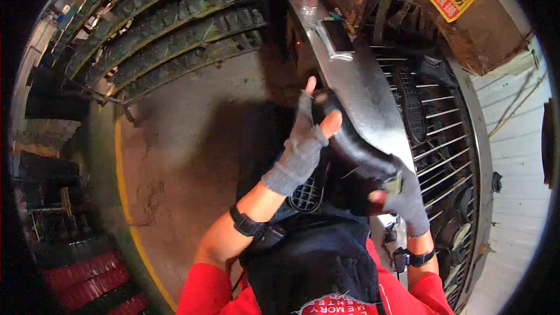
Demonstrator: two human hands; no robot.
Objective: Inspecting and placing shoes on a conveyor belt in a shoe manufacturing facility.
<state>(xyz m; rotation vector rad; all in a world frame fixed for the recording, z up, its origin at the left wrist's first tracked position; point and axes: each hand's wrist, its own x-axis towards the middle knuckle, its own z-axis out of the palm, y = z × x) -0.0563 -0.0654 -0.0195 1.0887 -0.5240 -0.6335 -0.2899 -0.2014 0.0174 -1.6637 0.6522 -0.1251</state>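
Observation:
A glossy black shoe [359, 146] is held in front of my body, slanting from upper left to lower right. My left hand [306, 134], in a grey fingerless glove, rests against its upper end. The thumb lies over the shoe, and one finger stretches past it. At the lower right end, my right hand [405, 201] grips the shoe in a similar glove, its thumb bent inward. A small yellowish-green patch [394, 184] shows beside that grip. Below my left wrist lies a black sole with a lattice tread [306, 194]. Dark shadow hides the shoe's underside.
A metal ledge [373, 90] runs along my right, carrying a dark phone [338, 36] on white paper and a glass jar [310, 0]. Beyond it, a rod rack [446, 157] holds black soles and shoes. Tiered shoe racks [175, 23] stand far left. A yellow line [121, 169] crosses the floor.

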